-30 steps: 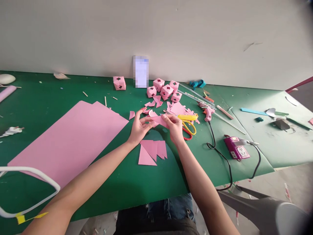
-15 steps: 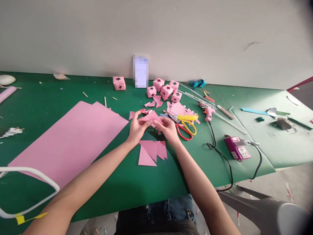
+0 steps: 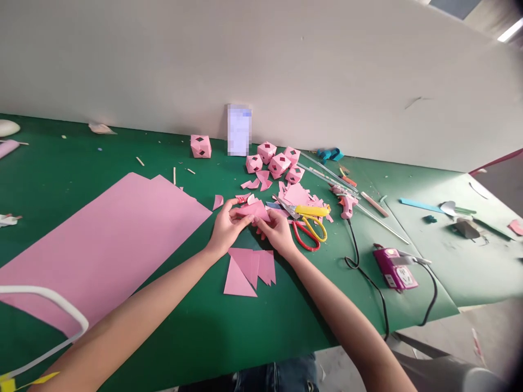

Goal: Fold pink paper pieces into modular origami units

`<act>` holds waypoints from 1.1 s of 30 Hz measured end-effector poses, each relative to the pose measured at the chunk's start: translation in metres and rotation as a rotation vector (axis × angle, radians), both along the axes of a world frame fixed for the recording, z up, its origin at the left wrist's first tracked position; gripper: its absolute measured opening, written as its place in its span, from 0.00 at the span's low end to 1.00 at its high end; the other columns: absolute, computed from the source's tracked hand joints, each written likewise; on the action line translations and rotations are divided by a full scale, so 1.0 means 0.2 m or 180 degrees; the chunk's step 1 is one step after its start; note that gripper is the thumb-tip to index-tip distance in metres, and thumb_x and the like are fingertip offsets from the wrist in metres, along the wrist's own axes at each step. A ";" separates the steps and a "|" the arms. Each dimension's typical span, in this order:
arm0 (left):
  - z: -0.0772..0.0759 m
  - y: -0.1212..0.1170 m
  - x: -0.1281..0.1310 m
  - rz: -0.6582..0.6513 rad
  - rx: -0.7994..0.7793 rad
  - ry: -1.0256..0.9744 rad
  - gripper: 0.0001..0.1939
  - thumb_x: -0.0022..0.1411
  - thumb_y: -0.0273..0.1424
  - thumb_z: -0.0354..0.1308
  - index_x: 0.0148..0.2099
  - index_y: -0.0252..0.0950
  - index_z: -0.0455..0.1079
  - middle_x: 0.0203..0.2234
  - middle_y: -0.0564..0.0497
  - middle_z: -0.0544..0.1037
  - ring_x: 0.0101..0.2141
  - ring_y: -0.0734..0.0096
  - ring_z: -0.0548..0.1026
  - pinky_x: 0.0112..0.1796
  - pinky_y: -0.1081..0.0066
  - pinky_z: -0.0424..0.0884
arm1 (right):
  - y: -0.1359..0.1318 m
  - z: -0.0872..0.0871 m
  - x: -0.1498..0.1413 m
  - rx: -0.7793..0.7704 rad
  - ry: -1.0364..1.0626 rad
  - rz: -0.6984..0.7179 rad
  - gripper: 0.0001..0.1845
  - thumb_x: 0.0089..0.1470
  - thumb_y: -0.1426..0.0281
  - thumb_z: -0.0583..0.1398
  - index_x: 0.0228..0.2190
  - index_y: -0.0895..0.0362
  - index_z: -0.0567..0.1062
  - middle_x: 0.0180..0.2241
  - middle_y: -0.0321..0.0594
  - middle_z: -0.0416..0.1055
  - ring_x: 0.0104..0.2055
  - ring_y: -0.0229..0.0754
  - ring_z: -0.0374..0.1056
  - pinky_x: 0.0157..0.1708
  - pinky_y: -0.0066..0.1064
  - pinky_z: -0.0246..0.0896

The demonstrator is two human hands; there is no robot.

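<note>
Between both hands is a small pink paper piece [image 3: 254, 209], folded to a point at the top. My left hand [image 3: 227, 224] pinches its left side with thumb and fingers. On the other side my right hand [image 3: 279, 231] grips it, the two thumbs nearly meeting at the lower edge. Just below on the green table lie several cut pink paper triangles [image 3: 241, 275], partly overlapping. Right of my right hand are scissors [image 3: 309, 231] with red and yellow handles and a yellow utility knife [image 3: 312, 210], resting by pink paper scraps [image 3: 296, 194].
Large pink sheets [image 3: 110, 234] cover the left side. Several pink paper polyhedra [image 3: 280, 165] sit at the back, one [image 3: 201, 147] apart, near an upright phone [image 3: 239, 130]. Right are a pink glue gun [image 3: 347, 204], its black cord and a purple power socket [image 3: 395, 268]. A white loop frame [image 3: 73, 307] stands front left.
The camera view has tilted and shifted slightly, so the table appears lower. Both hands keep hold of the paper piece, which now looks flatter and angled a little differently.
</note>
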State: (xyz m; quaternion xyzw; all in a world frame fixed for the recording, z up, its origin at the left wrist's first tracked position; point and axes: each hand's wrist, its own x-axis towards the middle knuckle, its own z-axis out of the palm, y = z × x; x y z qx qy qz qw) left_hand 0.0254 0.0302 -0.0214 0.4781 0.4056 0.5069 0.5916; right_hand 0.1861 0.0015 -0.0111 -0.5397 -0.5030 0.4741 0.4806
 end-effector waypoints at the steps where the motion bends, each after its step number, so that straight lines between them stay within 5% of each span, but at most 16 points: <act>1: 0.00 -0.01 0.00 -0.0014 -0.0016 0.0029 0.29 0.54 0.39 0.73 0.55 0.37 0.68 0.37 0.47 0.83 0.36 0.61 0.83 0.40 0.64 0.80 | -0.01 0.00 0.00 -0.0022 0.0029 -0.0016 0.27 0.49 0.44 0.69 0.29 0.55 0.73 0.27 0.37 0.77 0.21 0.36 0.68 0.17 0.28 0.64; 19: 0.01 -0.01 0.00 0.0157 -0.0050 -0.0095 0.29 0.51 0.37 0.75 0.52 0.38 0.70 0.36 0.49 0.83 0.34 0.64 0.83 0.36 0.67 0.80 | -0.02 0.02 0.02 -0.0111 0.0491 -0.0007 0.25 0.47 0.46 0.71 0.29 0.54 0.74 0.25 0.36 0.75 0.26 0.39 0.71 0.21 0.29 0.69; 24: 0.01 0.00 -0.01 0.0142 -0.0213 0.0014 0.30 0.50 0.39 0.76 0.53 0.39 0.69 0.28 0.53 0.80 0.29 0.64 0.82 0.30 0.68 0.78 | -0.02 0.00 0.01 -0.0046 0.0512 -0.0167 0.25 0.48 0.47 0.71 0.29 0.54 0.74 0.28 0.38 0.78 0.26 0.39 0.71 0.22 0.29 0.68; 33: 0.03 0.01 -0.02 0.0137 -0.0272 -0.0161 0.31 0.50 0.39 0.76 0.53 0.38 0.70 0.30 0.53 0.82 0.31 0.66 0.82 0.35 0.68 0.79 | -0.02 0.00 0.02 -0.0079 0.0812 -0.0216 0.25 0.47 0.48 0.72 0.28 0.54 0.72 0.27 0.36 0.78 0.25 0.36 0.70 0.22 0.27 0.69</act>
